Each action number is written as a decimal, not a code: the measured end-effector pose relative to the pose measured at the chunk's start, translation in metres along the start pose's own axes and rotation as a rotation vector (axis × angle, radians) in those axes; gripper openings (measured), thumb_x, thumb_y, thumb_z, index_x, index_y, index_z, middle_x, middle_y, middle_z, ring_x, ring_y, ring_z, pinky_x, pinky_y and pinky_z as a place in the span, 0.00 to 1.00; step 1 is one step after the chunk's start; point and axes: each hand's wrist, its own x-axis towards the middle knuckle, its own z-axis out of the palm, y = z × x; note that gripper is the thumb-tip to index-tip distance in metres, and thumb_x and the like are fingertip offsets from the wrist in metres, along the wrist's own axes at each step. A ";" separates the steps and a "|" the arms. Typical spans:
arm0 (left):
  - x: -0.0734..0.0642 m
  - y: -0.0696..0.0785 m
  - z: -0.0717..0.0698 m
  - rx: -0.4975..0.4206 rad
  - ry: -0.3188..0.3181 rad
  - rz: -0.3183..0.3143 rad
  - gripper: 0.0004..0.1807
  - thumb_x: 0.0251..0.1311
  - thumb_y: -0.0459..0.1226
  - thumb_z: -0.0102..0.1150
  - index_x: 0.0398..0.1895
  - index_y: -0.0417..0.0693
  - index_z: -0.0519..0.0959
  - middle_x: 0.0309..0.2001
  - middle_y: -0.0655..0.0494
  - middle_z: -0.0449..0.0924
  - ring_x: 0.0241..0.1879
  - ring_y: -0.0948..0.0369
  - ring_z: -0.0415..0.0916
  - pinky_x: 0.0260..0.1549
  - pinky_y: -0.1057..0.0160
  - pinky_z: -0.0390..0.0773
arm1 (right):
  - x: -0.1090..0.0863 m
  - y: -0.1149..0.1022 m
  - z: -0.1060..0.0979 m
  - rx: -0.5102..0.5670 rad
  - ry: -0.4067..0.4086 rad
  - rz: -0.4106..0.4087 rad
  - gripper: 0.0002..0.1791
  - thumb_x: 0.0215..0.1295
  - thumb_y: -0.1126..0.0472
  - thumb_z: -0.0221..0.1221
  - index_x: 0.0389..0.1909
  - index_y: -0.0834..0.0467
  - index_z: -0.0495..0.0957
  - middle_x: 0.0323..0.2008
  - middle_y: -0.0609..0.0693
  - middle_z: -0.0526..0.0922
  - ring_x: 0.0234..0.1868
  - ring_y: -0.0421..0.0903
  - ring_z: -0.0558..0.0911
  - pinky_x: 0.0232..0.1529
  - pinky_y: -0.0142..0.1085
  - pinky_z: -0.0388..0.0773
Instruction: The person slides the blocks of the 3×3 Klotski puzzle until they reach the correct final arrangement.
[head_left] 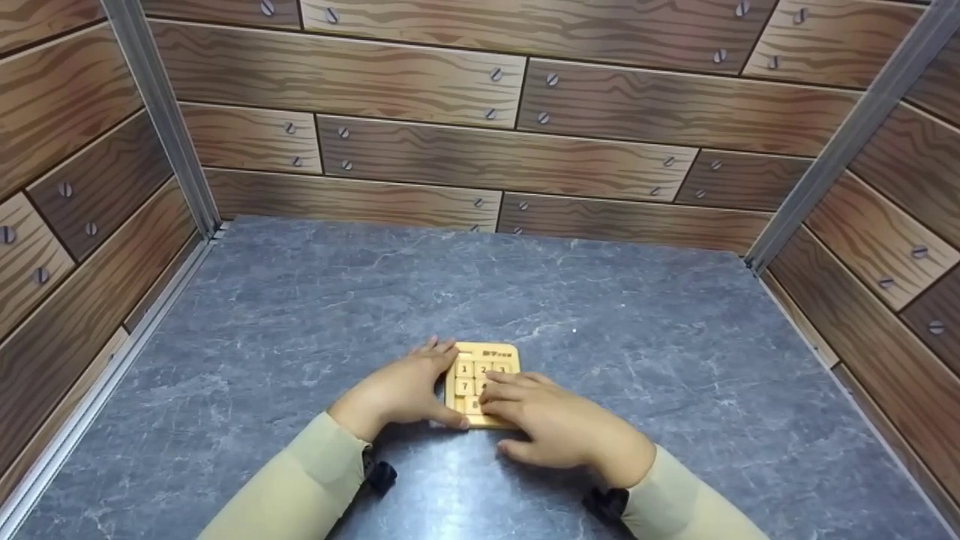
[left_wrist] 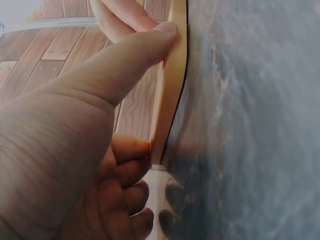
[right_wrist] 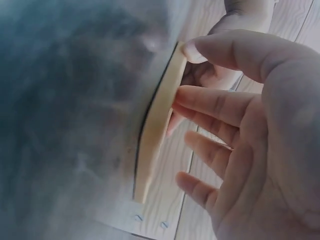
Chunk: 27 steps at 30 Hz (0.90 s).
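A yellow number slide puzzle [head_left: 487, 349] lies on the table, its numbered tiles facing up; 1, 2, 3, 7 and 8 are readable. At its left side my left hand [head_left: 401, 390] grips the frame, with the thumb at the near left corner and the fingers along the far left edge. In the left wrist view the thumb presses on the puzzle's edge [left_wrist: 172, 75]. My right hand [head_left: 562, 424] reaches over from the right, its fingertips on the tiles and covering several of them. The right wrist view shows those fingers loosely extended at the puzzle's side [right_wrist: 157, 125].
The grey marbled table [head_left: 315, 300] stretches around the puzzle. Wood-print panels [head_left: 420, 142] wall it at the back and both sides, with metal posts [head_left: 169, 112] at the back corners. Dark wrist straps [head_left: 381, 478] sit under both sleeves.
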 end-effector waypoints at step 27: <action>0.000 0.001 0.000 0.001 0.000 -0.007 0.70 0.53 0.61 0.87 0.92 0.41 0.58 0.93 0.47 0.52 0.94 0.43 0.45 0.94 0.38 0.49 | 0.001 0.013 -0.003 0.144 0.039 0.022 0.23 0.79 0.48 0.67 0.67 0.55 0.87 0.76 0.49 0.83 0.80 0.54 0.80 0.87 0.58 0.71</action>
